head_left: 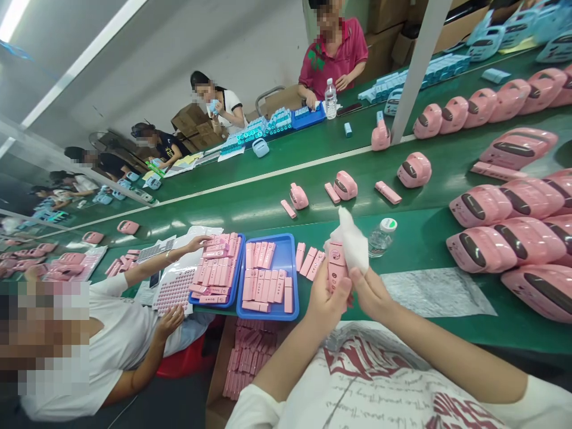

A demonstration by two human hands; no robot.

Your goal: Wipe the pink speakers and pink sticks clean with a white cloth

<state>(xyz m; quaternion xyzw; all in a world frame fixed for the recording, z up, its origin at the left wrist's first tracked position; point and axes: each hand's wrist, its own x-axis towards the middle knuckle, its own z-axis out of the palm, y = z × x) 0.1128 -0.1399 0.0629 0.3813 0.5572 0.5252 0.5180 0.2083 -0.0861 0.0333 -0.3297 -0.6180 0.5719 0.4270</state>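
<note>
In the head view, my left hand (325, 293) is wrapped round a pink rectangular piece (336, 265) with small dark markings, held upright above the bench edge. My right hand (369, 291) pinches a white cloth (353, 241) against the top and side of that piece. Just left of my hands, a few pink pieces (309, 262) lie side by side on the green bench. Beyond them is a blue tray (292, 262) with several more pink pieces. A clear bottle (381, 237) with a white and green cap stands right of the cloth.
A second blue tray (239, 262), heaped with pink pieces, is by a person in white at left. Pink rounded shells (480, 205) fill the right side. The green conveyor (268, 205) crosses ahead, carrying shells and pieces. Below the bench sits a cardboard box (218, 369). Other people sit opposite.
</note>
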